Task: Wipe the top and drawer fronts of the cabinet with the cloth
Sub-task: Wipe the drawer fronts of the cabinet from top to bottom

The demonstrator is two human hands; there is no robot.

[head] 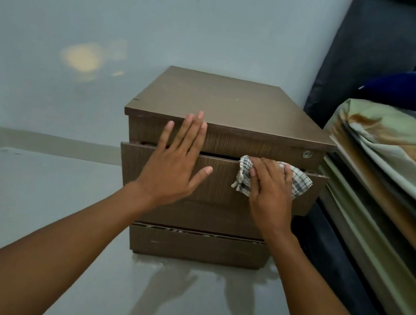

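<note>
The right hand (pixel 271 193) presses the checked cloth (pixel 298 183) onto drawer 2 (pixel 221 184) of the cabinet (pixel 227 102), at 3 o'clock of the left hand (pixel 175 164), whose grip lies released, flat, likely steadying it.

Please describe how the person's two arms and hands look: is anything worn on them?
Both forearms are bare up to the picture's edge; no sleeve shows. The left hand and the right hand carry no glove, ring, watch or bracelet that I can see. The fingernails are short and unpainted. No markings are visible.
</note>
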